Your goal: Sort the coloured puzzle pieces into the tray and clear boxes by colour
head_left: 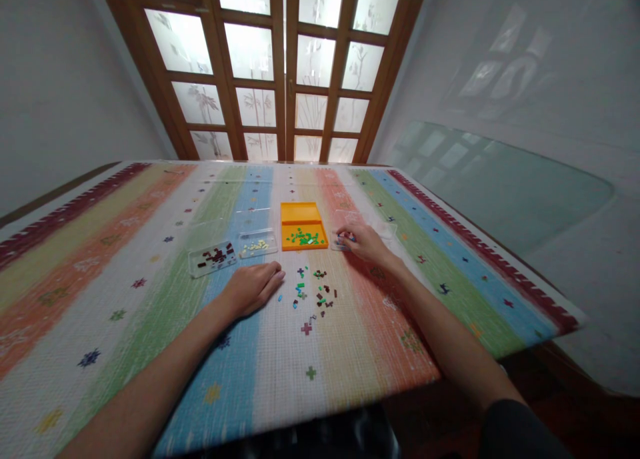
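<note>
My left hand [255, 286] lies flat, palm down, on the striped cloth, fingers stretched toward a scatter of tiny coloured pieces [315, 290]. My right hand [361, 240] reaches to a small clear box [342, 242] just right of the orange tray [303, 218]; its fingertips are pinched over the box, and what they hold is too small to name. The orange tray holds green pieces [303, 237]. Two more clear boxes stand left of it: one with pale yellow pieces [257, 244], one with dark red pieces [213, 257].
The striped cloth [150, 299] covers the whole table. Clear lids [253, 217] lie behind the boxes. A wooden glass-paned door stands beyond the far edge. The table's right edge [500, 242] drops off near a wall.
</note>
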`<move>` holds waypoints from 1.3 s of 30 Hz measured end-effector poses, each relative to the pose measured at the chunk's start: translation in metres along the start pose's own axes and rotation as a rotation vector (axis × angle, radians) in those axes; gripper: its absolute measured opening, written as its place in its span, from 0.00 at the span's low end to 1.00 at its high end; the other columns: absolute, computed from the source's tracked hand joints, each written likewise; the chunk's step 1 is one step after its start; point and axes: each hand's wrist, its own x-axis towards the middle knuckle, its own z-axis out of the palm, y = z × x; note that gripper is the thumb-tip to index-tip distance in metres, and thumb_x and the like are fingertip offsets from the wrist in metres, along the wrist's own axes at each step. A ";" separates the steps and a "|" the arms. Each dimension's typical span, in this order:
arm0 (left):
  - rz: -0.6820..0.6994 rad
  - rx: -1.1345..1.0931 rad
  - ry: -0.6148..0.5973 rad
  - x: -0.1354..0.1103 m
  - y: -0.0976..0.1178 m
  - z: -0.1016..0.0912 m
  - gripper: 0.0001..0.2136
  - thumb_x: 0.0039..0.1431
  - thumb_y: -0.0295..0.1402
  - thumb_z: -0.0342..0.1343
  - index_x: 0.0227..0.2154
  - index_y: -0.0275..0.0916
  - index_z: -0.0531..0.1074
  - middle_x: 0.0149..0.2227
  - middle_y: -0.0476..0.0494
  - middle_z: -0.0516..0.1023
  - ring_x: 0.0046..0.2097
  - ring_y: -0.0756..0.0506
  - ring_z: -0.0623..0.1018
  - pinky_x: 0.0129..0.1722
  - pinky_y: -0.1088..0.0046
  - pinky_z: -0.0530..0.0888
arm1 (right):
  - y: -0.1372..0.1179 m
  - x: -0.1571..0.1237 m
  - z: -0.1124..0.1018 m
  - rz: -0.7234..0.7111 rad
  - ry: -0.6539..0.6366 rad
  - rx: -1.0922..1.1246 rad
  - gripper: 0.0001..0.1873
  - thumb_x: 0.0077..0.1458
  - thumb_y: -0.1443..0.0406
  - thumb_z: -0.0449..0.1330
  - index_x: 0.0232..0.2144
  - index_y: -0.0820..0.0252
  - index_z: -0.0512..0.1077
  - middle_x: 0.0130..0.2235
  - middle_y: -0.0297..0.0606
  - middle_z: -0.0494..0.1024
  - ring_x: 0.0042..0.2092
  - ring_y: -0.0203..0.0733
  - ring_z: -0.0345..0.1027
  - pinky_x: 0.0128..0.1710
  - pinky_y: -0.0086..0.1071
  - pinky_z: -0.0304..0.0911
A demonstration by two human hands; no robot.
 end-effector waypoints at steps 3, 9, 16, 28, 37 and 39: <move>-0.004 -0.004 -0.011 0.000 0.001 -0.001 0.19 0.74 0.42 0.36 0.40 0.39 0.69 0.36 0.40 0.82 0.36 0.42 0.81 0.36 0.67 0.71 | 0.001 0.000 0.000 -0.006 0.005 0.010 0.11 0.61 0.70 0.60 0.44 0.60 0.80 0.40 0.44 0.82 0.40 0.44 0.74 0.40 0.34 0.64; -0.007 -0.048 0.002 -0.001 0.001 -0.002 0.20 0.74 0.43 0.35 0.40 0.39 0.70 0.36 0.39 0.82 0.36 0.42 0.80 0.37 0.66 0.71 | 0.004 0.002 0.004 -0.030 0.004 -0.060 0.13 0.63 0.69 0.57 0.44 0.60 0.81 0.40 0.46 0.79 0.39 0.44 0.72 0.38 0.33 0.63; -0.016 -0.024 -0.005 0.000 0.001 -0.001 0.20 0.74 0.43 0.35 0.40 0.39 0.70 0.35 0.39 0.81 0.36 0.42 0.80 0.36 0.67 0.71 | 0.002 0.002 0.006 -0.017 0.024 -0.068 0.15 0.63 0.69 0.56 0.47 0.61 0.79 0.42 0.48 0.79 0.40 0.46 0.72 0.39 0.36 0.65; -0.023 -0.009 -0.026 0.000 0.001 -0.002 0.20 0.74 0.43 0.36 0.40 0.39 0.70 0.36 0.40 0.82 0.36 0.43 0.80 0.36 0.67 0.71 | -0.002 0.002 0.005 0.009 0.104 0.100 0.18 0.57 0.74 0.58 0.48 0.59 0.78 0.40 0.44 0.83 0.39 0.44 0.75 0.44 0.39 0.70; -0.018 0.003 -0.030 -0.001 0.002 -0.003 0.19 0.74 0.43 0.36 0.40 0.40 0.69 0.36 0.41 0.81 0.36 0.43 0.80 0.36 0.68 0.71 | -0.005 0.000 -0.002 0.007 0.143 0.071 0.19 0.52 0.76 0.55 0.41 0.60 0.80 0.41 0.44 0.83 0.39 0.45 0.75 0.45 0.39 0.69; -0.013 0.002 -0.024 -0.001 0.003 -0.004 0.19 0.74 0.43 0.35 0.40 0.39 0.69 0.36 0.40 0.81 0.36 0.42 0.80 0.36 0.67 0.71 | -0.006 -0.002 -0.004 -0.004 0.149 0.064 0.19 0.51 0.76 0.54 0.41 0.60 0.80 0.41 0.44 0.83 0.40 0.45 0.75 0.45 0.39 0.68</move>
